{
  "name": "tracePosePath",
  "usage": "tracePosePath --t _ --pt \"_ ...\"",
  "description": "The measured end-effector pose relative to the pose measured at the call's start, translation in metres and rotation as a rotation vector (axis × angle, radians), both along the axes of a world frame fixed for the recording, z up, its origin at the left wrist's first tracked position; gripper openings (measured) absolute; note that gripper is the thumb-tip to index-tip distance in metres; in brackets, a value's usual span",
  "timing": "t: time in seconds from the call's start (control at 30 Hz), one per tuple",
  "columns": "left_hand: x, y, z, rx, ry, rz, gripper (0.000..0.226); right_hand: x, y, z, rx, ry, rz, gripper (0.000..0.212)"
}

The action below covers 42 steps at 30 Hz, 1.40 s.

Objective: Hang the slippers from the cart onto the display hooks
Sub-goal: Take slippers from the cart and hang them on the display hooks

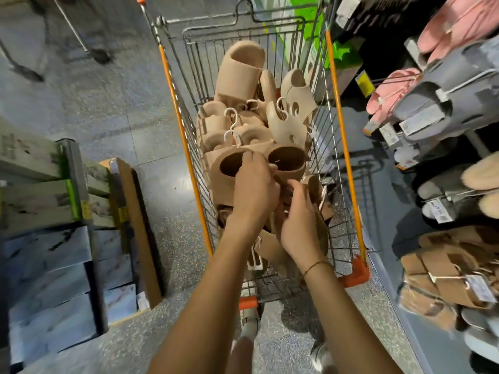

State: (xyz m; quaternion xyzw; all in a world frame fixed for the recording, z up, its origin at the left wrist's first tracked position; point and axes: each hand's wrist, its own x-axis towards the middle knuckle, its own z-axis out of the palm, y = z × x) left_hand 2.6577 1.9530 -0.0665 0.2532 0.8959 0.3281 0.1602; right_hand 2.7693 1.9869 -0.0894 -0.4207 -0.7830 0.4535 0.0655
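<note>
A wire shopping cart (348,157) with orange trim stands in front of me, filled with several beige slippers (240,68) on white plastic hangers (232,114). My left hand (253,184) is inside the cart, its fingers curled over a pair of beige slippers (286,160) whose openings face up. My right hand (299,225) is just beside it, lower in the cart, with curled fingers on another beige slipper (314,190). On the right, display hooks carry hanging slippers: pink (456,25), grey (456,87) and brown (448,268) pairs.
A stack of flat boxes (54,238) with a brown board leaning on it stands on the floor at the left. Price tags (478,288) hang from the displayed slippers. Speckled grey floor (113,103) lies left of the cart. My foot shows below the cart handle.
</note>
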Motion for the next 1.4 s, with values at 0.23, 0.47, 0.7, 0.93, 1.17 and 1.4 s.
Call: tracePosePath --t 0.23,0.47,0.7,0.93,1.17,1.4 --pt "0.028 -0.032 0.124 0.285 0.125 -0.083 0.015 0.033 -0.002 0.087 0.092 0.278 -0.079 0.058" --pt "0.094 -0.011 0.273 0.587 0.281 -0.365 0.012 0.116 0.027 0.201 0.290 0.610 -0.289 0.058" --pt "0.228 0.060 0.394 0.944 0.369 -0.707 0.011 0.261 0.052 0.335 0.902 0.693 -0.496 0.028" --pt "0.429 0.126 0.457 1.196 0.121 -1.011 0.009 0.437 0.077 0.430 1.273 0.508 -0.846 0.019" --pt "0.619 0.205 0.494 1.226 0.321 -0.981 0.020 0.613 0.137 0.488 1.260 0.534 -1.057 0.024" --pt "0.722 0.276 0.523 1.279 0.431 -0.987 0.019 0.718 0.180 0.549 1.236 0.283 -1.281 0.030"
